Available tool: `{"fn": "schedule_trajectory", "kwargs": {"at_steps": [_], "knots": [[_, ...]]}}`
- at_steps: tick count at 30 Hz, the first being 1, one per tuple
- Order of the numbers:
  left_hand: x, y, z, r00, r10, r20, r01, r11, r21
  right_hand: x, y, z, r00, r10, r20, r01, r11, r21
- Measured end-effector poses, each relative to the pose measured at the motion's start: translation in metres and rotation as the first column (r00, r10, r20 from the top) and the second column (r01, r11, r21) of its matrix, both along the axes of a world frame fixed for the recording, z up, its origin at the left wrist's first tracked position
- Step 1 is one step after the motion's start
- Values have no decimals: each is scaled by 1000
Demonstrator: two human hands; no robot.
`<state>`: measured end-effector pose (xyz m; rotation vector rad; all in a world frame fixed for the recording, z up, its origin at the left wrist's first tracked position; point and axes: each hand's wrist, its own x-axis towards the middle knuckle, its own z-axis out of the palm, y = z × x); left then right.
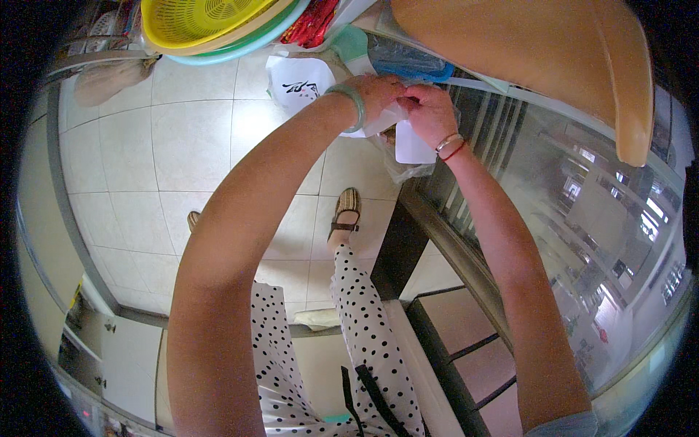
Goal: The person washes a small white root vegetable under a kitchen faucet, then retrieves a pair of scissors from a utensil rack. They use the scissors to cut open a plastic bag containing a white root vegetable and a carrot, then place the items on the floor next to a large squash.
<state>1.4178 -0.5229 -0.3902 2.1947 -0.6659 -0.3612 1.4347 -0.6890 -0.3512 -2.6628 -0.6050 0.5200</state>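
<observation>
My two hands meet at the upper middle, over a clear plastic bag (pixel 403 170). The bag carries a white label (pixel 415 143), and something brown shows through it beside the label. My left hand (pixel 377 95), below a pale green bangle, is closed on the top of the bag. My right hand (pixel 431 113) pinches the same top edge from the other side, and its fingertips nearly touch the left ones. Below and left of my left hand is a white package (pixel 298 86) with black brush-like marks. What the fingers cover is hidden.
Stacked yellow and green plastic baskets (pixel 200 22) stand at the upper left, with red packets (pixel 309 23) beside them. A glass-topped display case (pixel 553 197) runs along the right. A large tan plastic piece (pixel 524 51) juts over it. Pale floor tiles (pixel 189 146) lie below.
</observation>
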Motion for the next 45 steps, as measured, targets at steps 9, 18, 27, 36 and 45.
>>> {"fn": "schedule_trajectory", "kwargs": {"at_steps": [9, 18, 27, 36, 45], "knots": [[0, -1, -3, 996, -34, -77, 41, 995, 93, -19, 8, 9, 883, -422, -206, 451, 884, 126], [-16, -3, 26, 967, 206, -146, -191, 975, 109, 20, -21, 3, 986, -17, -168, 26, 998, 50], [-84, -13, 52, 898, 233, 374, -331, 918, 221, -4, -25, 69, 992, 124, -31, -118, 981, 154], [-52, -10, 26, 945, 118, 305, -180, 966, 187, -43, 24, 57, 965, 202, 169, -150, 949, -276], [-49, 7, 11, 944, 67, 324, -102, 991, 92, -26, 17, 28, 910, 319, 265, -266, 939, -218]]}}
